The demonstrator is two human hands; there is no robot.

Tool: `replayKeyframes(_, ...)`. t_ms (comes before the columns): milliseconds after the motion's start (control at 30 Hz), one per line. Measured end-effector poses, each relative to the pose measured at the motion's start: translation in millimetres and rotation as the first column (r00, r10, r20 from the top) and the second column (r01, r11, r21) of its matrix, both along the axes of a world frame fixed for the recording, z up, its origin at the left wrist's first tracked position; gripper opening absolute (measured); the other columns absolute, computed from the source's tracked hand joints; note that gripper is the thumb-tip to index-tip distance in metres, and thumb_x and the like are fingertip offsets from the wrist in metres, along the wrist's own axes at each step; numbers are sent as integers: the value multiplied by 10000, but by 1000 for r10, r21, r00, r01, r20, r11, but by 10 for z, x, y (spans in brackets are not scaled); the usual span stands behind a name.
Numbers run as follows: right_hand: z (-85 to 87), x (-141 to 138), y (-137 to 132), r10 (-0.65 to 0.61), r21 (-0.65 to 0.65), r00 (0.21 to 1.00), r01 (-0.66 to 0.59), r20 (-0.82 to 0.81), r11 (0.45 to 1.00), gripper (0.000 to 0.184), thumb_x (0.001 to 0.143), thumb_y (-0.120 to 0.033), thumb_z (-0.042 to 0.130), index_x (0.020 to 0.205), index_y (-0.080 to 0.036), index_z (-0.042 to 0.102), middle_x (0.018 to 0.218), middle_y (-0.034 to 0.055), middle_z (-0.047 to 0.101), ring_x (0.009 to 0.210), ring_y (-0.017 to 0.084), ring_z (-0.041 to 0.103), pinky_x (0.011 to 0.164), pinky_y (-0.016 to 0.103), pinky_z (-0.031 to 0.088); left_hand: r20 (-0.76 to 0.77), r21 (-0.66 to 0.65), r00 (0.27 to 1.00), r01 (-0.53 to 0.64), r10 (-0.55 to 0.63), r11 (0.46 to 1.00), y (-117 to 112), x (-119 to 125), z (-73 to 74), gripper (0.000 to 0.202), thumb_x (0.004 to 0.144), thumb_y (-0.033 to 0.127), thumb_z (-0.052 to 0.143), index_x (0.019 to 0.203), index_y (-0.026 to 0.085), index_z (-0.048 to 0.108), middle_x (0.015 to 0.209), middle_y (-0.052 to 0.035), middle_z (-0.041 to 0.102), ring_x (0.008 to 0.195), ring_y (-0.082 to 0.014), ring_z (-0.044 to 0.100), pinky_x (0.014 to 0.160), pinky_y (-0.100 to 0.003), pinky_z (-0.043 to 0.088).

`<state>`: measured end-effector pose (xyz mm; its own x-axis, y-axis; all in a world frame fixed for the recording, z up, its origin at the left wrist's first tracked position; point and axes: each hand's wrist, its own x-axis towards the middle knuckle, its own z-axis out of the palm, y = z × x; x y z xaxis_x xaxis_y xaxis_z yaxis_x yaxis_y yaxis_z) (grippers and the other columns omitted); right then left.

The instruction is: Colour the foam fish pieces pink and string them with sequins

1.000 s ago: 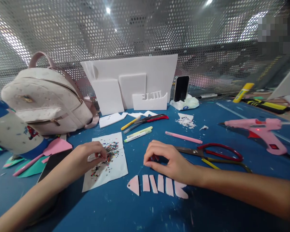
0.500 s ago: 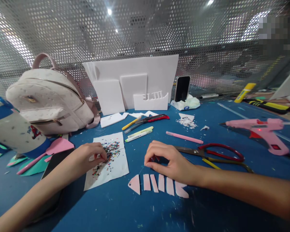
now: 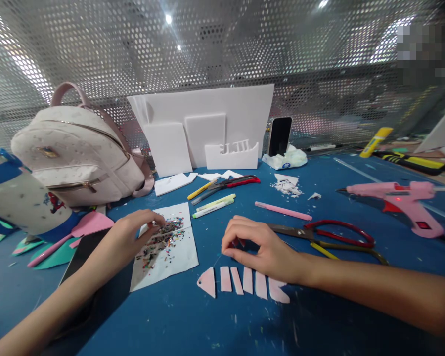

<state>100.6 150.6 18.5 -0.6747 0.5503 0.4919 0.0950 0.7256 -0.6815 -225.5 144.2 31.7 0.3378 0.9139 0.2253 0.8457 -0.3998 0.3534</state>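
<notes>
My left hand [image 3: 131, 237] rests on a white sheet [image 3: 170, 257] strewn with small coloured sequins [image 3: 162, 240], its fingertips pinched together among them. My right hand [image 3: 259, 244] hovers on the blue table just above a row of pink foam pieces [image 3: 243, 283] laid out like a fish, thumb and forefinger pinched on something too small to make out. Red-handled scissors [image 3: 330, 240] lie right behind that hand.
A pale backpack [image 3: 74, 158] stands at the left, white foam boards [image 3: 207, 128] and a phone [image 3: 279, 136] at the back. Pens [image 3: 213, 205], a pink stick [image 3: 283, 211] and a pink glue gun [image 3: 396, 200] lie around. Pink and teal foam cut-outs [image 3: 59, 242] sit far left.
My left hand has shifted slightly up the sheet into the sequins, fingers moving among them. The right hand stays in place.
</notes>
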Motion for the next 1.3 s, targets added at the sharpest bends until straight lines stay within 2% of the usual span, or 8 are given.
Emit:
replayKeyframes(100,-13,0,2,-5,-3,1000,5,6,1000,99,962,-200,600,872,-185,639,836,14,622,800,147,508,726,298,440,5,43,998,-70,70,997,13,-53,-28,245,956,354,450,1074,267,645,1073,-58,738,988,-278,688,845,-399,516)
replayKeyframes(167,-27,-2,6,-7,-8,1000,7,4,1000,96,962,-199,602,875,-184,641,837,13,621,800,144,505,729,297,436,8,53,996,-90,90,995,27,-92,-41,243,946,356,463,1097,276,635,1090,-48,741,1017,-282,689,868,-398,516)
replayKeyframes(333,-53,1,13,-5,-13,1000,5,0,1000,89,956,-196,613,873,-181,643,834,8,618,786,135,501,726,295,426,5,47,992,-125,125,991,73,-178,-74,226,908,349,530,1097,269,626,961,-26,757,909,-263,714,820,-377,519)
replayKeyframes(500,-50,8,9,-1,-12,1000,1,2,1000,98,961,-203,605,872,-184,640,832,12,621,791,143,501,729,304,430,1,77,983,-182,182,980,106,-237,-107,185,903,336,541,1022,238,644,920,-43,731,871,-267,691,769,-378,503)
replayKeyframes(633,-45,5,11,-3,-8,1000,3,9,1000,98,966,-219,598,882,-190,640,835,19,624,792,153,504,726,314,439,10,82,994,-111,110,990,92,-182,-122,192,922,351,521,908,221,662,940,-53,696,878,-241,660,783,-352,497)
replayKeyframes(767,-35,-1,12,1,-2,1000,-1,4,1000,102,964,-213,594,872,-193,634,832,20,628,790,155,506,716,314,439,1,92,999,-36,36,995,90,-110,-185,209,949,320,515,945,231,704,976,-58,668,900,-230,632,799,-349,483)
replayKeyframes(933,-34,0,15,0,-2,1000,0,10,1000,106,964,-209,594,867,-192,631,828,15,622,790,150,505,717,311,434,-18,114,1000,-14,16,993,124,-96,-278,172,959,276,542,962,237,709,975,-51,661,906,-225,610,809,-348,467)
replayKeyframes(1300,-25,-12,12,5,-5,1000,-5,6,1000,96,958,-194,599,869,-186,634,828,16,623,796,152,502,727,312,431,-75,127,997,-2,12,992,157,-70,-267,149,959,287,572,940,215,701,962,-52,668,870,-226,597,785,-337,445)
